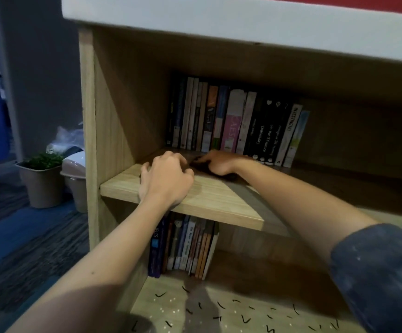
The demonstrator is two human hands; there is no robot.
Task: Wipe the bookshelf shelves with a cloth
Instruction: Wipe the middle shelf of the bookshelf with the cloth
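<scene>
A light wooden bookshelf stands in front of me, and both my hands are on its middle shelf (209, 200). My left hand (166, 179) rests on the shelf board near its left end, fingers curled down against the wood, holding nothing I can see. My right hand (219, 163) lies further back in shadow and grips a dark cloth (201, 168) pressed onto the board in front of the books. A row of upright books (236, 121) stands at the back of this shelf. Much of the cloth is hidden under my right hand.
A second row of books (185, 243) stands on the lower shelf. The white top board (243, 20) overhangs above. Left of the bookshelf on the carpet stand a potted plant (42, 179) and a small lidded bin (75, 179). The middle shelf's right half is dark.
</scene>
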